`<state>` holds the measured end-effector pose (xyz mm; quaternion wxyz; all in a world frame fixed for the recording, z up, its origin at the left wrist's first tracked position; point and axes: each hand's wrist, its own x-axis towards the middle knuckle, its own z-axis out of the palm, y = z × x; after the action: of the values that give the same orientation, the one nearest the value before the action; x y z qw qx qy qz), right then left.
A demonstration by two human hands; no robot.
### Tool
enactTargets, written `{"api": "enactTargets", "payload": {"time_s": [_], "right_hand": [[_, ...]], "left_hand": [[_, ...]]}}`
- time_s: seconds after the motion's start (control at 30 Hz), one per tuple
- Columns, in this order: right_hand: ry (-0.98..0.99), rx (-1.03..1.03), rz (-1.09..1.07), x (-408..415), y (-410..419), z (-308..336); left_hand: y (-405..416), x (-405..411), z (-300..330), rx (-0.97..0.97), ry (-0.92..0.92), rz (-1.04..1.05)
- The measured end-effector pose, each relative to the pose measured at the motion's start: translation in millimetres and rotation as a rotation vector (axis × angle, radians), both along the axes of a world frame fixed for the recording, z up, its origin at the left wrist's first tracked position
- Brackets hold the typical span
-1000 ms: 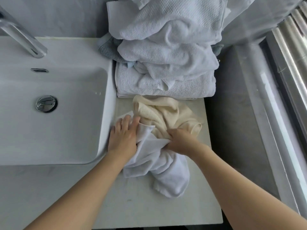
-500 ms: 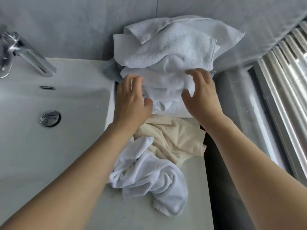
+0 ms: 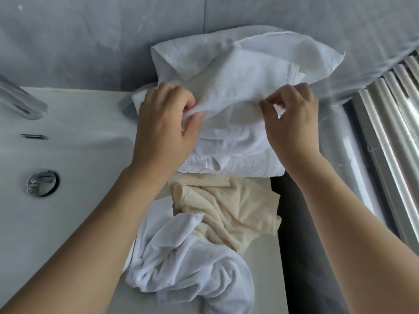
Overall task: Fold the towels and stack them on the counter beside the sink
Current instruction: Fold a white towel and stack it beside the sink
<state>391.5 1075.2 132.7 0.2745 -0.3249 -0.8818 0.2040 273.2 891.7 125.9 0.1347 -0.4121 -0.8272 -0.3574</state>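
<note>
A heap of white towels [image 3: 238, 152] sits against the wall on the counter [image 3: 265, 291] right of the sink [image 3: 68, 155]. On top lies a white waffle-weave towel [image 3: 240, 82]. My left hand [image 3: 163, 130] pinches its near edge on the left. My right hand [image 3: 292, 123] pinches the same edge on the right, and the cloth stretches between them. A crumpled cream towel [image 3: 229, 209] lies in front of the heap. A crumpled white towel [image 3: 186, 264] lies nearer me, partly over the cream one.
A chrome faucet [image 3: 20, 103] and a drain plug [image 3: 42, 183] belong to the sink on the left. The counter ends at a dark gap [image 3: 299, 245] on the right. Beyond it runs a ledge with ribbed metal blinds [image 3: 390, 123].
Both hands left the crumpled towels near me, reached to the heap at the back, and now pinch the edge of the top waffle-weave towel. The camera view tilted up.
</note>
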Motion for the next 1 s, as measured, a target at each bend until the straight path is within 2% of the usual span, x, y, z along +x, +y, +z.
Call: {"api": "enactTargets", "payload": {"time_s": [0.07,0.17,0.23,0.33,0.43,0.5,0.57,0.63,0.67,0.73,0.83,0.93,1.0], "right_hand": [[0.057,-0.143,-0.026,6.4,-0.7,-5.2],[0.284,-0.750,-0.085,6.9,0.3,2.8],[0.381,-0.954,-0.110,7.0,3.6,7.9],[0.339,-0.889,-0.038,8.5,4.3,14.8],[0.217,-0.533,-0.019,16.8,-4.6,11.2],[0.212,-0.381,-0.047,23.8,-9.5,8.3],[0.319,-0.557,-0.042,28.2,-18.6,7.4],[0.315,-0.729,-0.049,33.2,-28.1,3.5],[0.285,-0.766,-0.040,36.5,-31.5,1.7],[0.311,-0.879,0.004,43.0,-36.0,-0.8],[0.280,-1.066,0.071,51.4,-38.1,-4.4],[0.048,-1.150,0.157,60.1,-44.9,-6.4],[-0.028,-1.138,0.138,64.3,-49.5,-9.4]], "left_hand": [[-5.1,5.4,-7.3,-0.067,-0.071,-0.080],[-6.7,8.6,-10.4,-0.112,-0.361,-0.216],[-4.8,7.8,-10.2,-0.085,-0.486,-0.272],[2.8,5.0,-8.8,-0.089,-0.506,-0.201],[3.9,1.6,-6.0,-0.187,-0.302,-0.074],[-1.0,3.4,-1.9,-0.231,-0.314,-0.202],[-5.1,10.9,-5.1,-0.358,-0.307,-0.422],[-9.3,20.2,-11.9,-0.546,-0.355,-0.563],[-12.5,22.7,-16.1,-0.621,-0.420,-0.549],[-20.6,26.2,-21.8,-0.653,-0.612,-0.451],[-32.0,31.7,-25.4,-0.527,-0.867,-0.331],[-37.5,40.5,-28.1,-0.666,-0.913,-0.426],[-40.8,48.2,-26.9,-0.711,-0.837,-0.509]]}}
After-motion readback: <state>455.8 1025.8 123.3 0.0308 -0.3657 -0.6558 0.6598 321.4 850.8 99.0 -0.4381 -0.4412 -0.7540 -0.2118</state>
